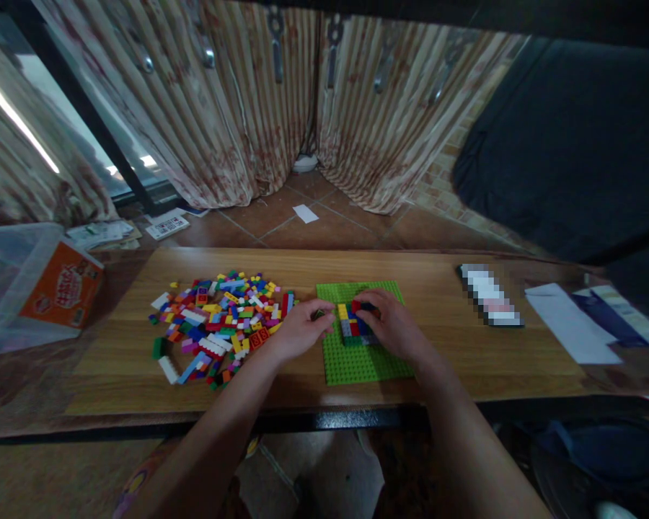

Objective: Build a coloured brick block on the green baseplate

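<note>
- Patterned curtains (281,108) hang behind the wooden table (448,360).
- Green baseplate (362,371) lies on it, bearing a small multicoloured brick build (351,328).
- Left hand (301,331), fingers curled in, is just beside the build; whether it grips a brick, I cannot tell.
- Right hand (392,324) bends partway closed over the build's right side; its hold is unclear.
- Loose bricks (212,308) lie heaped left of the baseplate.

It looked like a room in a home: long patterned curtains (281,130) hung beside a dark-framed window (82,101), the floor (270,220) was tiled, and toy bricks (210,308) covered part of a wooden desk (459,360).
</note>
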### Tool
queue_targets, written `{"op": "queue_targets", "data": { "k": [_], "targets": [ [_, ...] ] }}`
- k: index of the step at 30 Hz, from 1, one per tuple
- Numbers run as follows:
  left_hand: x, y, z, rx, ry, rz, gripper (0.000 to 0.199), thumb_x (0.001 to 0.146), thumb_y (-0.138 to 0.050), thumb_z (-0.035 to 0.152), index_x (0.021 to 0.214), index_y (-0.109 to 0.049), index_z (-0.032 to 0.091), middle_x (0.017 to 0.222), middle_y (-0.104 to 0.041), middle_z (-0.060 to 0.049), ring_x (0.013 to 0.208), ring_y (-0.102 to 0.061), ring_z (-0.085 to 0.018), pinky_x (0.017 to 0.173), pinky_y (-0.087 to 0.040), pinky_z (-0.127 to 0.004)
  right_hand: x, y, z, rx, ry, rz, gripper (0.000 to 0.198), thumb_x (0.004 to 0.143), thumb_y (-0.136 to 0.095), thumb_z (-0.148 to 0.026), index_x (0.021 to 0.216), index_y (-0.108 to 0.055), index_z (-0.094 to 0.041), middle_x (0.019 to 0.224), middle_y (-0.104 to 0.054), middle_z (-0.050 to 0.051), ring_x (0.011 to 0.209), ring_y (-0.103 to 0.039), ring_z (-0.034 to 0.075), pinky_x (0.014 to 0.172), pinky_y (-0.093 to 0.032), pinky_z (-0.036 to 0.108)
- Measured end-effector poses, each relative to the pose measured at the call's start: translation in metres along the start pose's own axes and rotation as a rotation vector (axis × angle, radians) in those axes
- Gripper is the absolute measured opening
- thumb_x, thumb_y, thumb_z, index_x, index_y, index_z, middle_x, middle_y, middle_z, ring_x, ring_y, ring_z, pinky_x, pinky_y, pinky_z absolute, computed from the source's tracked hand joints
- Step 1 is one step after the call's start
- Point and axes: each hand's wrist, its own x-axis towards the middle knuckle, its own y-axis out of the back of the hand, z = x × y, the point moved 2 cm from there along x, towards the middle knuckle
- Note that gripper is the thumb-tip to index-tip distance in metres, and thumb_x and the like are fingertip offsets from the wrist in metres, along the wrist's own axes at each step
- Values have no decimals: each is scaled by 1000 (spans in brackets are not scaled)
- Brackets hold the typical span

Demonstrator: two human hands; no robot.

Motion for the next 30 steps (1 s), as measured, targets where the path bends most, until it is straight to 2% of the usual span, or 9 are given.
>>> {"op": "queue_targets", "data": {
  "k": [15,30],
  "targets": [
    [-2,-1,1,1,-1,-12,23,84,-57,22,104,-62,11,78,-66,-4,68,-64,-12,57,-48,-22,2,-8,-2,-74,-2,-30,22,90,-53,-24,107,-66,-22,112,-63,9,107,-55,25,94,-44,46],
    [1,-1,-10,56,-54,3,28,85,-56,27,109,-62,13,81,-69,-6,67,-66,-14,57,-49,-23,6,-16,-10,-72,-18,-36,21,89,-53,-26,106,-66,-24,114,-63,8,108,-56,25,94,-43,46]
  ]
}}
